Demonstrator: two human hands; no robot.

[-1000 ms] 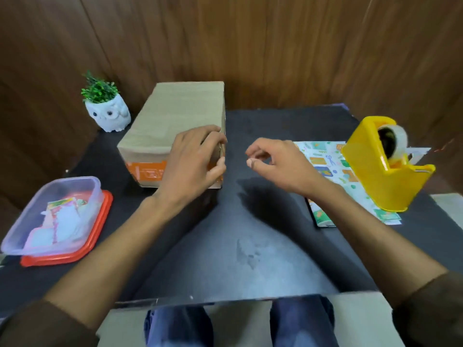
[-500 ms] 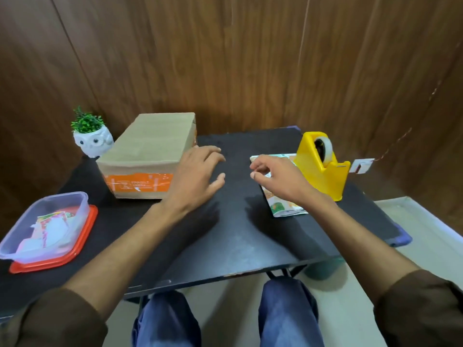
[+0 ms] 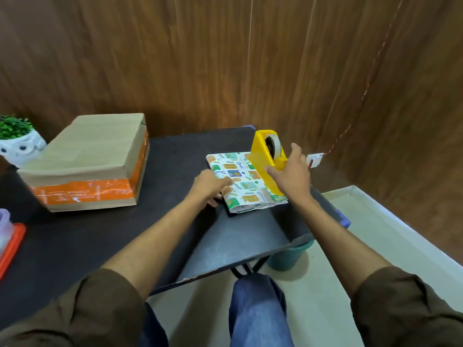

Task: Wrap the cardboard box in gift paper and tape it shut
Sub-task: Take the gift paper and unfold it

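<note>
Right hand (image 3: 290, 176): thumb and fingers clamped round yellow tape dispenser (image 3: 260, 156), centre right. Left hand (image 3: 209, 187): fingers together on folded gift paper (image 3: 240, 182); pinching or resting, cannot tell. Dispenser stands on the paper.
Surface: black table (image 3: 175, 234); wood-panelled wall (image 3: 225, 58), pale floor (image 3: 325, 284).
Cardboard box (image 3: 85, 159), centre left, unwrapped; long axis toward wall, orange-taped end facing viewer.
Containers: clear tub (image 3: 4, 229) on orange lid (image 3: 12, 246), left edge, contents unreadable; owl pot (image 3: 21, 150) holding green plant (image 3: 13, 126); teal bucket (image 3: 288, 256) under table.
</note>
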